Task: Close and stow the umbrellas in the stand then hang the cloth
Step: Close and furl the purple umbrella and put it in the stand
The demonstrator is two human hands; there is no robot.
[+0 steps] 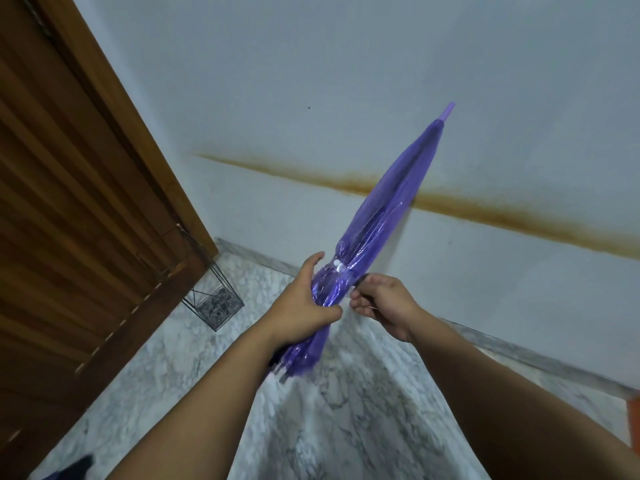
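Observation:
A folded purple translucent umbrella (391, 206) slants up to the right, its tip near the white wall. My left hand (304, 303) wraps around the gathered canopy just below the white snap button (336, 264). My right hand (381, 303) pinches the dark closing strap at the canopy's right side. The handle end is hidden behind my left forearm. A black wire umbrella stand (207, 289) stands on the floor in the corner by the door, with nothing visible in it. No cloth is in view.
A brown wooden louvred door (69, 202) fills the left side. The white wall (346, 81) ahead carries a rusty horizontal stain. Grey marble floor (311, 427) lies below. A dark object (74, 469) shows at the bottom left and something orange (633, 420) at the right edge.

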